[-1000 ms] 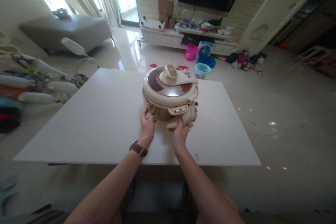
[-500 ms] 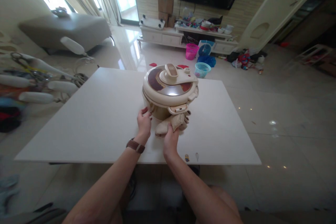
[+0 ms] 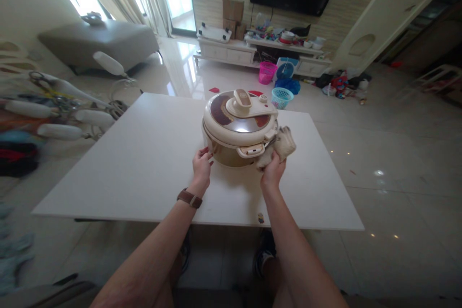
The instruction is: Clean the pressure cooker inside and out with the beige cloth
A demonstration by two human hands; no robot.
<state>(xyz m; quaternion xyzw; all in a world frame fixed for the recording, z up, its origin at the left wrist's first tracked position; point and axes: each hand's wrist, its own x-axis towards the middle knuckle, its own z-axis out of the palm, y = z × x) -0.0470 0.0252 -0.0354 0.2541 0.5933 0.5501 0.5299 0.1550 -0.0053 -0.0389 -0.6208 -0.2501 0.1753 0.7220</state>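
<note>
A cream and brown pressure cooker (image 3: 240, 125) with its lid on stands in the middle of a white table (image 3: 144, 163). My left hand (image 3: 201, 167) rests against the cooker's lower left side, fingers curled on its wall. My right hand (image 3: 272, 173) is closed on a beige cloth (image 3: 283, 142) and presses it against the cooker's right side, beside the lid's handle. A brown watch strap sits on my left wrist.
A clothes rack with white bars and hanging items (image 3: 54, 110) stands left of the table. Beyond the table are a grey sofa (image 3: 97, 43), a white TV cabinet (image 3: 260, 50) under a dark screen, pink and blue baskets (image 3: 274, 82) and scattered toys on the glossy floor.
My right hand has carried the cloth from the cooker's front underside round to its right side. My left hand has stayed on the left wall. The view shifted slightly.
</note>
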